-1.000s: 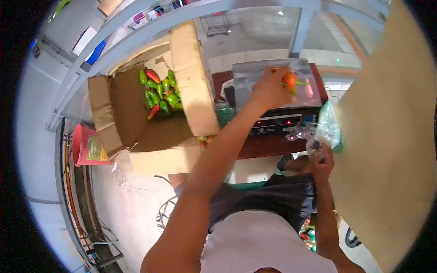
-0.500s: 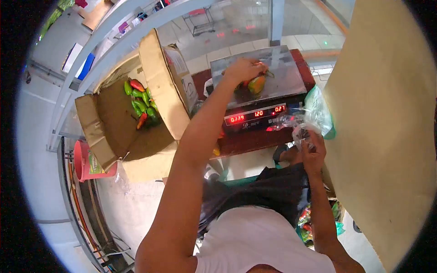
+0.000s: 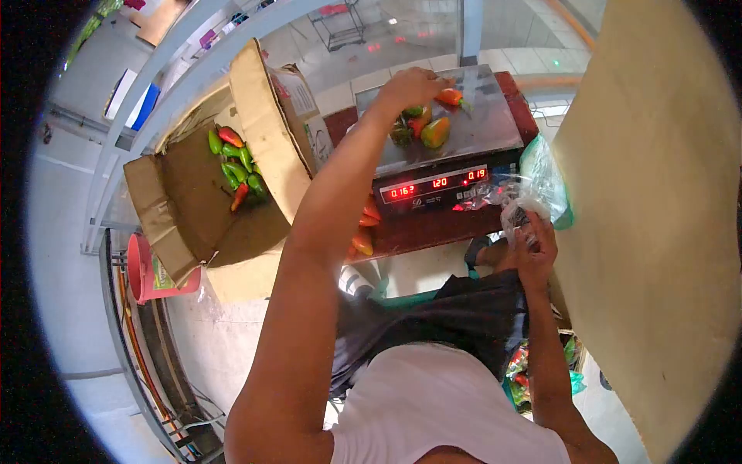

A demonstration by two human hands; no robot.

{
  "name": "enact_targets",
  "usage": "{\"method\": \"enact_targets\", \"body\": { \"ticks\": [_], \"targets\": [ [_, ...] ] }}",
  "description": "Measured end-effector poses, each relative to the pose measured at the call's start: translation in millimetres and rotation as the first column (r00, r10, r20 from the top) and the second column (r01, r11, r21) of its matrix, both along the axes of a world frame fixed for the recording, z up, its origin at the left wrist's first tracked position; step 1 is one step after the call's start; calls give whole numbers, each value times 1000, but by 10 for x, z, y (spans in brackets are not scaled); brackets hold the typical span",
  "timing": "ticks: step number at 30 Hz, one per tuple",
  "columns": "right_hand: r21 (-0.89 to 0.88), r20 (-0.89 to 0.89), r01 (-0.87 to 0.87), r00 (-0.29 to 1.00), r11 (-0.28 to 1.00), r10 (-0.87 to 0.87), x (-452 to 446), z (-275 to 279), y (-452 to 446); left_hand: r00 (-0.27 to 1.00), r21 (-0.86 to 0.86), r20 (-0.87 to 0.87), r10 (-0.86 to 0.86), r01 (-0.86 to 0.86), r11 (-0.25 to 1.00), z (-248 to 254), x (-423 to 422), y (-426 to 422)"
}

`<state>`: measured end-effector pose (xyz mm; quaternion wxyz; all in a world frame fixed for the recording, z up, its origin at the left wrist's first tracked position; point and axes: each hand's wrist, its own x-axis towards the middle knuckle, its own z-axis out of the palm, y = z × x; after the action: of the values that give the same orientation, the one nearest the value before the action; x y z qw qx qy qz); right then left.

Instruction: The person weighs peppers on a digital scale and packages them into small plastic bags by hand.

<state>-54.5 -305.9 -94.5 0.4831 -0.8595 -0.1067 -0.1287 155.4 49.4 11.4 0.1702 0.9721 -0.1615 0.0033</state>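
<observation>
The left hand [image 3: 417, 88] was above the far part of the metal platform of the digital scale [image 3: 479, 127], palm down with its fingers curled; the fingertips were hidden, so whether they pinched a pepper could not be told. Just beside its fingers lay a red pepper [image 3: 450, 97] with a green stem. Nearer the display, an orange-green pepper [image 3: 435, 133] and a few more orange and green peppers [image 3: 400, 134] rested on the platform, below the wrist. Red digits glowed on the display [image 3: 437, 183].

The right hand [image 3: 535, 249] pinched a clear plastic bag [image 3: 516, 213] between thumb and fingers at the scale's near right corner. A green-tinted plastic bag [image 3: 547, 182] lay just beyond that hand, beside the scale.

The scale stood on a dark red table [image 3: 456, 234], where orange-red peppers [image 3: 362, 241] lay by the left forearm. To the left, an open cardboard box [image 3: 193, 197] held green and red peppers [image 3: 234, 164] in its far part. A pink bucket [image 3: 141, 271] was next to the box.
</observation>
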Motion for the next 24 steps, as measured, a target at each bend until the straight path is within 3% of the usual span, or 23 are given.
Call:
{"method": "enact_targets", "body": {
  "ticks": [3,6,9,11,13,15,19,22,24],
  "targets": [
    [17,9,-18,1000,1000,18,9,-2,9,1000,29,14,2,-3,1000,-79,101,23],
    [42,24,-29,999,999,28,6,18,33,977,44,-161,143,-137,990,71,115,-80],
    [59,26,-25,999,998,23,15,-16,23,1000,-21,-19,4,-4,1000,-170,282,-9],
    [64,-1,-16,1000,998,17,14,-20,14,1000,-82,-12,-2,1,997,-456,476,129],
    [71,-47,-4,999,997,7,4,8,14,991,-71,-70,114,-119,990,-284,342,89],
    [110,-84,10,996,994,-1,-1,-10,-2,921,32,-175,349,-349,937,17,97,62],
    [101,34,-9,999,995,6,39,20,14,919,13,-182,349,-352,936,-99,-24,233],
    [242,-17,23,1000,970,-19,29,-3,28,912,-17,-145,385,-391,920,-127,-118,232],
    [209,12,-130,991,969,130,10,-77,-77,901,-15,-132,414,-419,908,-139,-117,197]
  ]
}}
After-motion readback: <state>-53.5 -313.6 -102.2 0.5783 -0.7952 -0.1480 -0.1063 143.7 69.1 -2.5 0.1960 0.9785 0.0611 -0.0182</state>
